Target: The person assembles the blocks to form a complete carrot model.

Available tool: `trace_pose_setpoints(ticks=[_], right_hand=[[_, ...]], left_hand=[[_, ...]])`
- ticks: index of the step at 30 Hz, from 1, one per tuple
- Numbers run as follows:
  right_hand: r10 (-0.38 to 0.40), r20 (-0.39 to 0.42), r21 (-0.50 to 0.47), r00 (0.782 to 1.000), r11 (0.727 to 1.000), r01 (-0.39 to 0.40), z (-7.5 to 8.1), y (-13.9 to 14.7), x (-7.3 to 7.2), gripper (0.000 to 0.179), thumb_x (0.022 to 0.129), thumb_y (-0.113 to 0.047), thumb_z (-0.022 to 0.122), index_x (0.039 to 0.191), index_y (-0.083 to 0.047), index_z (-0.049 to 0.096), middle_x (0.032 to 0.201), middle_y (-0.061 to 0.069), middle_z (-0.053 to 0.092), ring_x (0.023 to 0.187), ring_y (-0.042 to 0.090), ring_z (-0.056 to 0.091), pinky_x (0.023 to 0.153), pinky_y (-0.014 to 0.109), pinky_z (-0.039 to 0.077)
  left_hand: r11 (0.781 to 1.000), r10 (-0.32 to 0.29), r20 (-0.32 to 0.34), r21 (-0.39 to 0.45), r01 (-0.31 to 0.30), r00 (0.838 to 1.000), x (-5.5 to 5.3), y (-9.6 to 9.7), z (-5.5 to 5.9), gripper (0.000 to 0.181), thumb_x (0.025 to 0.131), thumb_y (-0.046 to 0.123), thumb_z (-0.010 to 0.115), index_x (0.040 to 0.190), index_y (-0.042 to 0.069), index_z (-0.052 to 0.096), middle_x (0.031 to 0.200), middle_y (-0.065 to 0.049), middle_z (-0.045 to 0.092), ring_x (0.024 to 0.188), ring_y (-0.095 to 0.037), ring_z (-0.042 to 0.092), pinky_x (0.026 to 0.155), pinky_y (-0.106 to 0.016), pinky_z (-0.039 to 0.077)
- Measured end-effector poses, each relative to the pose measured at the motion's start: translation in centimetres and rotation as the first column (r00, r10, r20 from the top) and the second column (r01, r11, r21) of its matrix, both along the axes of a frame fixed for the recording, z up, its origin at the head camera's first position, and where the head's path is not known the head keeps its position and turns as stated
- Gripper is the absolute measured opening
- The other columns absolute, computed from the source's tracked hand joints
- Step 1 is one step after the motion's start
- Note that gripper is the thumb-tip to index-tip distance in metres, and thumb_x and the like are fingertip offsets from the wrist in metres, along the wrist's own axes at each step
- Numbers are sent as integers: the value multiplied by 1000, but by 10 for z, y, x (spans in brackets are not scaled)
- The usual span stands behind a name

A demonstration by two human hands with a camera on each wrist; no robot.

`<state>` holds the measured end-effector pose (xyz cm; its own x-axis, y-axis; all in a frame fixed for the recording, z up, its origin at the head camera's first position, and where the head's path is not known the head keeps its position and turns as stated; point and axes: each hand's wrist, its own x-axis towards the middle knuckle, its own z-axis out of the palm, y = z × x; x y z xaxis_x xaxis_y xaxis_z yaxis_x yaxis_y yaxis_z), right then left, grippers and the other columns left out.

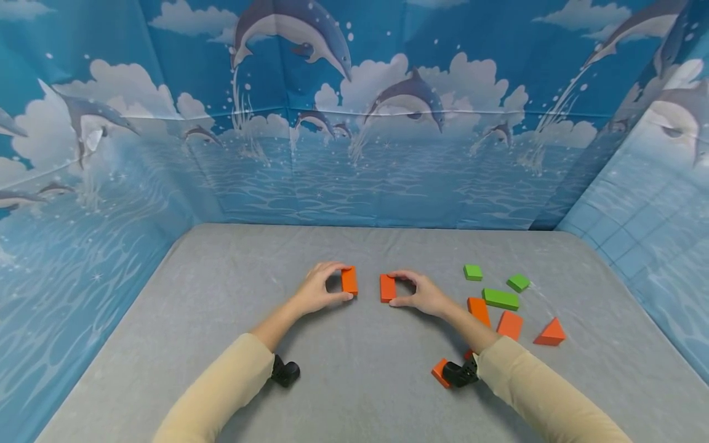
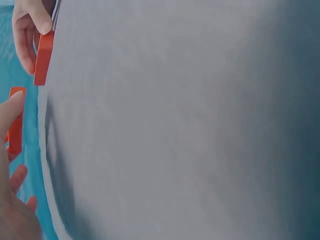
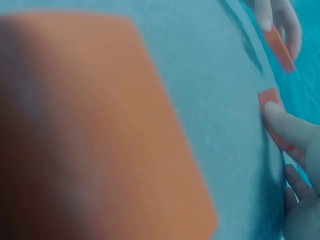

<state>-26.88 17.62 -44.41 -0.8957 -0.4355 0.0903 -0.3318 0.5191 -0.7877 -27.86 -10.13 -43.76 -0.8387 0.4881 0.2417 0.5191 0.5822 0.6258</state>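
Facing each other above a grey cloth-covered table, two bare hands pinch one piece apiece. The left hand holds an orange rectangular block of smooth, matte-looking material; the right hand holds a red-orange rectangular block of similar finish. Each grip is narrow, set only as wide as its block is long.

Likely faults, as judged by an onlooker: because thumb and fingers bear only on the block ends, uneven pressure could make either piece twist or slip. Were the hands to close together with the blocks out of line, corners could knock. A further hazard lies beneath the right forearm, where an orange block shows beside a black wrist camera; lowering or drawing back that wrist could push it aside. In the right wrist view, a blurred orange shape looms close to the lens.

Position: the orange rectangular block lies at the left hand's fingertips, on its inner side, with the thumb at the near end and fingers at the far end. The red-orange rectangular block mirrors this at the right hand. A gap separates the two; whether either touches the table cannot be told.
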Motion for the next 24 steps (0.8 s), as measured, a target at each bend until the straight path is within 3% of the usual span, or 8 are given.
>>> trace_pose_setpoints(ticks=[8,15,24], right_hand=[[5,9,3,1000,1000,-5,0,0,-1,59,75,-19,76,127,-5,52,131,17,48,124,34,39,101,52,28],[-3,24,4,1000,1000,3,2,-1,0,59,75,-19,76,128,-7,51,131,15,48,124,33,39,101,51,28],[6,11,1,1000,1000,-7,0,-1,-1,58,76,-18,75,127,-4,51,130,17,49,123,35,39,100,53,29]], left_hand=[[997,-79,56,-15,80,995,-8,24,-9,59,77,33,73,129,16,52,134,-5,48,124,-25,39,102,-49,25],[995,-96,59,-3,96,994,-11,32,-13,57,77,32,74,128,14,53,132,-6,50,123,-26,39,102,-49,24],[994,-88,62,-61,92,994,-10,40,-14,59,77,35,73,129,16,52,132,-3,50,122,-24,39,103,-49,19]])
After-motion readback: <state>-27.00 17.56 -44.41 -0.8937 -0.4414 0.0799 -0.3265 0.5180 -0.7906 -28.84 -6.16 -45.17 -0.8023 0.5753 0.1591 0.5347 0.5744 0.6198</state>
